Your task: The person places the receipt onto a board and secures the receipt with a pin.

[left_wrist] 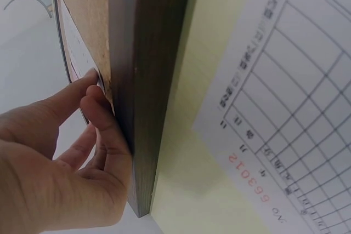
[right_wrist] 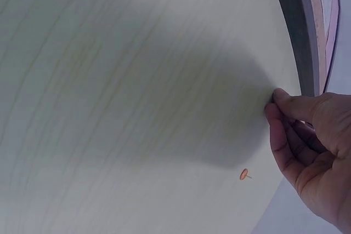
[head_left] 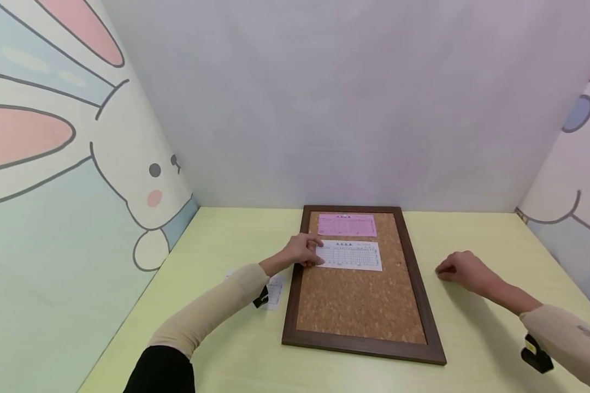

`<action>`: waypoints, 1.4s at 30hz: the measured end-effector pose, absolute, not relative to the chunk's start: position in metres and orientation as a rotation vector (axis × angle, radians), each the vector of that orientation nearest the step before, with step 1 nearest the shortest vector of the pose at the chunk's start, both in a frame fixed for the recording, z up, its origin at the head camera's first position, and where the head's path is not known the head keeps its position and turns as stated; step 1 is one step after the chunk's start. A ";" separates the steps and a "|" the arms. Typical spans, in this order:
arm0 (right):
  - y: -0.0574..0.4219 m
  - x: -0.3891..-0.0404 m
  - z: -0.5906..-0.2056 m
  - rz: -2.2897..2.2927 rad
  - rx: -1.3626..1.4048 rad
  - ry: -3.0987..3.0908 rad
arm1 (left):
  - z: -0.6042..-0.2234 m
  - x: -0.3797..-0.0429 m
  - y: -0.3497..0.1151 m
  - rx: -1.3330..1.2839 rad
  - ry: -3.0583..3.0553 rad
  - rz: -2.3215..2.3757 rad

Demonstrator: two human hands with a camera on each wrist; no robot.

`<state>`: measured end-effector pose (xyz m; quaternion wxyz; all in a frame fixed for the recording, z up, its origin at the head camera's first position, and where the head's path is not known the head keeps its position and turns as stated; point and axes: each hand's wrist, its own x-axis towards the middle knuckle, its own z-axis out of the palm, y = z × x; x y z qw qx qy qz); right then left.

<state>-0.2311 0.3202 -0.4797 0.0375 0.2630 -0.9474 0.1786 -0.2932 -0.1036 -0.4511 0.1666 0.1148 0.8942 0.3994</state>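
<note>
One apparently pinned, two remaining

A loose slip point(head_left: 275, 293) is lying on the desk point(head_left: 236, 234). The left hand point(head_left: 301, 250) is pinching a white slip point(head_left: 353, 255) on the corkboard point(head_left: 359, 305), below the pink slip point(head_left: 347, 225). Whether the right hand point(head_left: 466, 269), near an orange pin point(right_wrist: 244, 174), is gripping is unclear.

The left hand point(head_left: 300, 250) covers the nine o'clock edge of the white slip point(head_left: 351, 255) in the head view, and the printing there and on the pink slip point(head_left: 349, 225) is too small to read. The left sleeve point(head_left: 211, 305) hides much of a loose slip point(head_left: 274, 292), which also runs off the left wrist view at three o'clock. Whether the right hand point(head_left: 467, 270) pinches anything cannot be told. The right sleeve point(head_left: 567, 333) leaves the head view at four o'clock; the rabbit drawing point(head_left: 123, 180) is cut off at nine.
</note>
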 end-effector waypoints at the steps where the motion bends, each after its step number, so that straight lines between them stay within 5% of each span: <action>1: 0.320 -0.230 -0.481 0.546 0.803 -2.908 | -0.452 -0.294 -0.104 0.327 2.546 1.132; 19: 0.295 -0.254 -0.448 1.040 0.476 -2.974 | -0.457 -0.301 -0.105 0.338 2.553 1.144; 32: 0.211 -0.281 -0.438 1.232 0.352 -2.978 | -0.460 -0.296 -0.108 0.311 2.535 1.204; 42: 0.154 -0.304 -0.464 1.190 0.462 -2.882 | -0.460 -0.300 -0.108 0.314 2.551 1.171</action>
